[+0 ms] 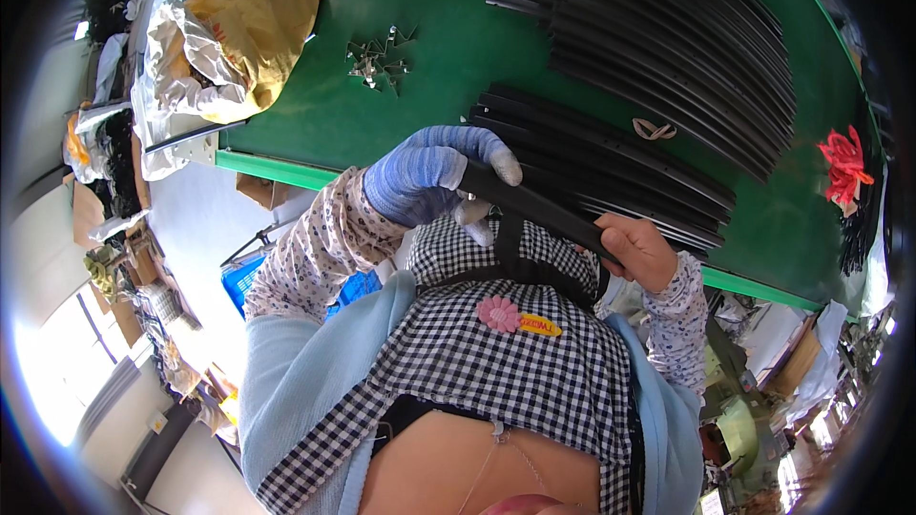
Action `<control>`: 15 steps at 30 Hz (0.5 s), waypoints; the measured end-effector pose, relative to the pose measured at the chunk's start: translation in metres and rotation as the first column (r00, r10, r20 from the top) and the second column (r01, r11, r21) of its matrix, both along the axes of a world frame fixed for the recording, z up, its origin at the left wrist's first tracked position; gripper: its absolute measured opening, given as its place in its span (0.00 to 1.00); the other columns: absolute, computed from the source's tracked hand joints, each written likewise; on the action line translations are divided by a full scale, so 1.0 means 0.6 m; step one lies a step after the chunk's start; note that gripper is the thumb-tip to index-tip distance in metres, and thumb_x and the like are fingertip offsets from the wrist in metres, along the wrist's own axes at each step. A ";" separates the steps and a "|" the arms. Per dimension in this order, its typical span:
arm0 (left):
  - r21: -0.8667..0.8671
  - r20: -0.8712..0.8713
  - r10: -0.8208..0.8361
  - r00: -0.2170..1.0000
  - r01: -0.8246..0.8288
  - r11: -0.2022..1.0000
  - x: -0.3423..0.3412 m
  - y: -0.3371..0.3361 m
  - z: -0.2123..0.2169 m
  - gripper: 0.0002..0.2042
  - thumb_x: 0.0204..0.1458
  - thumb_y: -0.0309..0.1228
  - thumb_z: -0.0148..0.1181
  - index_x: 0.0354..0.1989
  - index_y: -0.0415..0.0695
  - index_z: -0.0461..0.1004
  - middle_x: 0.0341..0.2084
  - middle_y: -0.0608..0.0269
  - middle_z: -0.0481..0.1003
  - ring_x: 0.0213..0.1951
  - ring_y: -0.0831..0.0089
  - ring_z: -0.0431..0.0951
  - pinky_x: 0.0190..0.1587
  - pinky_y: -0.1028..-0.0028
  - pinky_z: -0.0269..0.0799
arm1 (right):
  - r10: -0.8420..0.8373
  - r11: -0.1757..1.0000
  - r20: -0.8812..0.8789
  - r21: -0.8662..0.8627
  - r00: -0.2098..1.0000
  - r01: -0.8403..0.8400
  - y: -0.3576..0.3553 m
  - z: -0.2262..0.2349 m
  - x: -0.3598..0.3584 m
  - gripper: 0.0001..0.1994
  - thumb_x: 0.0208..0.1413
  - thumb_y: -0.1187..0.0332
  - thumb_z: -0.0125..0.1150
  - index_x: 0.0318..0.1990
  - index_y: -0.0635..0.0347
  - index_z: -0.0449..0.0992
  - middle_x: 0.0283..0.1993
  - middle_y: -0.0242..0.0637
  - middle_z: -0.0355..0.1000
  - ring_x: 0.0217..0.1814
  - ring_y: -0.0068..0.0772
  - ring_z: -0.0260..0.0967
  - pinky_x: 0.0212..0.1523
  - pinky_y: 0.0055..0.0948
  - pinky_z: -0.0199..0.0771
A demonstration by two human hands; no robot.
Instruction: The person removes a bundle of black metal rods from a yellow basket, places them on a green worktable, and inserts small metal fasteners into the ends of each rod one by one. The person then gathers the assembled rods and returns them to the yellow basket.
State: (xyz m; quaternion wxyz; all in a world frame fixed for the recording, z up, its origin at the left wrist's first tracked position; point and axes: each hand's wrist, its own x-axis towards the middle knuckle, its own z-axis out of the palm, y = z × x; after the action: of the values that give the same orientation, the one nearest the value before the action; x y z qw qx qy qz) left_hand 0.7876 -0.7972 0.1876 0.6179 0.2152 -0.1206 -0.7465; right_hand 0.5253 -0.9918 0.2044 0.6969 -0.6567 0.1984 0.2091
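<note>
A long black strip is held between my two hands in front of my checked apron, over the table's near edge. My left hand, in a blue striped glove with greyish fingertips, closes round the strip's left end. A small shiny bit shows near that thumb, too little to make out. My bare right hand grips the other end, thumb on top and fingers curled beneath. Just beyond lies a row of similar black strips. Farther off on the table is a loose pile of small metal clips.
A larger stack of black strips covers the far right of the green table. A pale looped band rests on the strips. At the far left stands a yellow and white sack. A red bundle is at the right edge.
</note>
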 end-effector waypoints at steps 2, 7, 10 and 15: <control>0.089 0.082 0.039 0.996 -0.047 0.995 0.004 0.002 0.024 0.29 0.58 0.39 0.56 0.61 0.28 0.62 0.29 0.54 0.77 0.31 0.66 0.82 0.35 0.68 0.83 | -0.045 0.984 -0.038 0.170 0.998 0.051 0.001 -0.002 -0.009 0.27 0.67 0.44 0.42 0.42 0.61 0.77 0.15 0.23 0.61 0.14 0.11 0.54 0.18 0.16 0.56; -0.028 0.579 0.302 0.758 -0.352 0.936 -0.003 0.024 0.042 0.21 0.57 0.34 0.62 0.55 0.35 0.67 0.42 0.53 0.75 0.33 0.62 0.81 0.37 0.71 0.79 | -0.048 0.952 -0.064 0.299 0.997 0.065 -0.011 -0.003 -0.012 0.31 0.66 0.40 0.38 0.43 0.62 0.77 0.14 0.21 0.60 0.12 0.10 0.52 0.16 0.13 0.56; -0.444 0.855 0.468 0.224 -0.153 0.883 0.009 0.008 0.054 0.17 0.46 0.31 0.73 0.40 0.38 0.74 0.37 0.55 0.74 0.32 0.66 0.78 0.35 0.73 0.75 | 0.064 0.932 -0.092 0.363 0.994 -0.026 -0.017 -0.006 -0.013 0.33 0.66 0.39 0.37 0.43 0.63 0.77 0.14 0.22 0.60 0.12 0.10 0.53 0.16 0.13 0.56; -0.399 0.904 0.352 0.244 0.180 0.899 0.022 0.010 0.079 0.13 0.42 0.33 0.75 0.28 0.39 0.76 0.23 0.57 0.73 0.22 0.64 0.75 0.23 0.70 0.68 | 0.277 0.796 -0.157 0.590 0.948 -0.135 -0.027 -0.014 -0.016 0.33 0.67 0.40 0.37 0.43 0.64 0.77 0.14 0.22 0.60 0.12 0.10 0.53 0.16 0.13 0.56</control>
State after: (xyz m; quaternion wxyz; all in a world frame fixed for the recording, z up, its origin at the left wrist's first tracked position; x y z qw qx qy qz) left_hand 0.8006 -0.7914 0.2352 0.4837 0.4929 -0.6197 -0.3729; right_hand 0.5156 -1.0079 0.1957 0.8061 -0.4051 0.1343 0.4099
